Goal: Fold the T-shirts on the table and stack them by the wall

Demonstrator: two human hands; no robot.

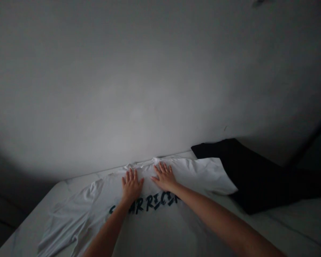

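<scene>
A white T-shirt (160, 221) lies spread out, its collar end toward the wall and dark brush-style lettering across its chest. My left hand (132, 185) rests flat on the shirt just below the collar, fingers spread. Beside it, my right hand (164, 176) also presses flat on the fabric, fingers apart and pointing up and left. The sleeve on the right lies fairly smooth, while the left sleeve (66, 217) is wrinkled. My forearms cover part of the lettering.
A black folded cloth or garment (256, 175) lies to the right, touching the shirt's right sleeve. The white surface (296, 221) under both has a faint line pattern. Directly behind its far edge rises a plain pale wall (139, 89). The room is dim.
</scene>
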